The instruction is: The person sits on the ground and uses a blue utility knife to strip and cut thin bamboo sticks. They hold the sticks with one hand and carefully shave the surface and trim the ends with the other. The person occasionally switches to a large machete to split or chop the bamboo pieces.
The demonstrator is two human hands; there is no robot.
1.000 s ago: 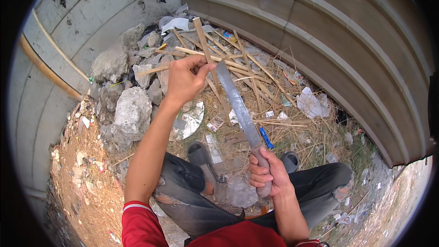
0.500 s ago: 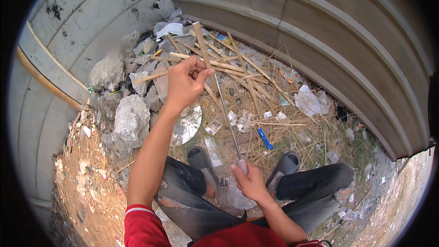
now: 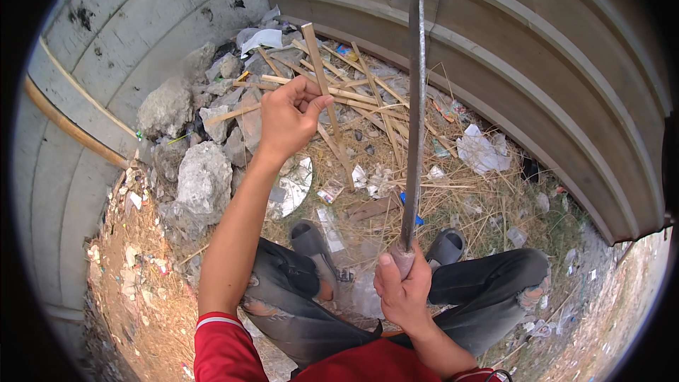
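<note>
Behind the whole scene, a curved corrugated metal wall point(image 3: 537, 78) fills the top and right, and its outer parts are bent and cut off by the dark round rim of the view. On the left, pale grey rocks point(image 3: 201, 180) lie in a heap on dry dirt. Between rocks and wall lies a pile of split bamboo strips point(image 3: 353, 92), mixed with dry grass and scraps of paper and plastic too small to make out. The person sits with knees bent in torn grey jeans point(image 3: 488, 290), and two grey sandals point(image 3: 311, 240) show below the pile.

The right hand point(image 3: 403, 290) is closed tightly around the handle of a long machete point(image 3: 414, 134); the handle itself is hidden inside the fist. The blade stands almost upright, seen edge-on, so its width is hard to judge. The left hand point(image 3: 288, 117) is raised over the pile, and its fingers are pinched on a thin bamboo stick point(image 3: 322, 74), which tilts up and away. The lower end of the stick is lost among the other strips.
</note>
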